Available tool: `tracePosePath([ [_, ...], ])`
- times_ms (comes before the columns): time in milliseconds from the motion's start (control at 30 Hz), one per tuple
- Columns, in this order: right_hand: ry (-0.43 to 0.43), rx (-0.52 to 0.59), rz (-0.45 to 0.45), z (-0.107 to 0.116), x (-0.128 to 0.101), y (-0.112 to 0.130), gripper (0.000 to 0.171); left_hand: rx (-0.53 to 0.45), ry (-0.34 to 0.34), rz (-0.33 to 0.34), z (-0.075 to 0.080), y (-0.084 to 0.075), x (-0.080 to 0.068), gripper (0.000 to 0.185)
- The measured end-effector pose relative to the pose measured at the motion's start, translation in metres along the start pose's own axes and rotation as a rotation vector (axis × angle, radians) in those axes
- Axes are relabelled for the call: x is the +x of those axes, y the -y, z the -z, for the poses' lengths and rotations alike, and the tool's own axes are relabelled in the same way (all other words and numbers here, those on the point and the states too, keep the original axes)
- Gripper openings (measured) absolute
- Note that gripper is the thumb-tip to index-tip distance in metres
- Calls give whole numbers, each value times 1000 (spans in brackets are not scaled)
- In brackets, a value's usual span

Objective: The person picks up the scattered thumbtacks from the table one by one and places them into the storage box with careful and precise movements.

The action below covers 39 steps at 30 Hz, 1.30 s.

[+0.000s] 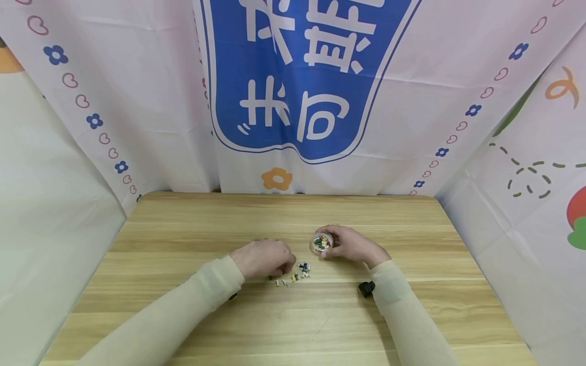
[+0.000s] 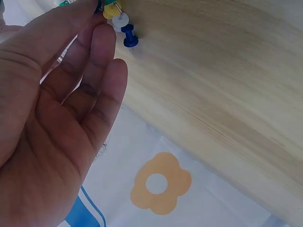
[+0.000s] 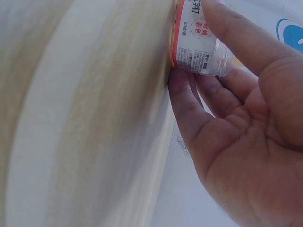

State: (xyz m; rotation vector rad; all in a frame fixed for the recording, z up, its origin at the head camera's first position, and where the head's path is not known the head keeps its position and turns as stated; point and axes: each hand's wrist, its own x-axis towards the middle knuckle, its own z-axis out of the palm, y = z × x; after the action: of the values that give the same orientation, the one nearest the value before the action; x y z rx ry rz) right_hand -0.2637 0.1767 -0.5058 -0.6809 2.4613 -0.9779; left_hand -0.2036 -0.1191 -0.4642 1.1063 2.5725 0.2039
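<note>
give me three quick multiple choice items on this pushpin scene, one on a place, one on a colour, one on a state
1. Where do the loose pushpins lie?
A. on the table between the hands
B. at the table's far edge
C. on the cloth backdrop

2. What colour is the pin lying farthest from the left hand's fingertips in the left wrist view?
A. red
B. blue
C. black

3. What is the right hand doing?
A. lying flat
B. hanging in the air
C. gripping the small clear tub

Answers: 1 A, the head view shows them there. 2 B, it is plainly blue. 3 C, its fingers curl round the tub.

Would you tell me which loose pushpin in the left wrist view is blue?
The blue pushpin lying lowest on the table, just below the white pushpin and yellow pushpin.
</note>
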Motion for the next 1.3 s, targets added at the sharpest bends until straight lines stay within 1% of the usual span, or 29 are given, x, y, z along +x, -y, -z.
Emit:
tracePosePath([
  [333, -5, -4, -9, 0, 0, 0, 66, -50, -45, -9, 8, -2, 3, 23],
  [467, -8, -5, -4, 0, -1, 0, 65, -69, -84, -10, 10, -2, 8, 21],
  [700, -8, 0, 4, 0, -1, 1, 64, -47, -167, -26, 12, 1, 20, 11],
  [933, -6, -10, 14, 0, -1, 0, 63, -80, -214, 27, 12, -1, 29, 6],
  [1133, 0, -4, 22, 0, -1, 0, 60, -105, -286, 37, 8, -4, 35, 5],
  [1200, 2, 6, 19, 0, -1, 0, 60, -128, -314, 50, 6, -5, 38, 6],
  [1300, 3, 19, 18, 1, -1, 0, 59, -186, -342, 92, 3, -6, 42, 7],
])
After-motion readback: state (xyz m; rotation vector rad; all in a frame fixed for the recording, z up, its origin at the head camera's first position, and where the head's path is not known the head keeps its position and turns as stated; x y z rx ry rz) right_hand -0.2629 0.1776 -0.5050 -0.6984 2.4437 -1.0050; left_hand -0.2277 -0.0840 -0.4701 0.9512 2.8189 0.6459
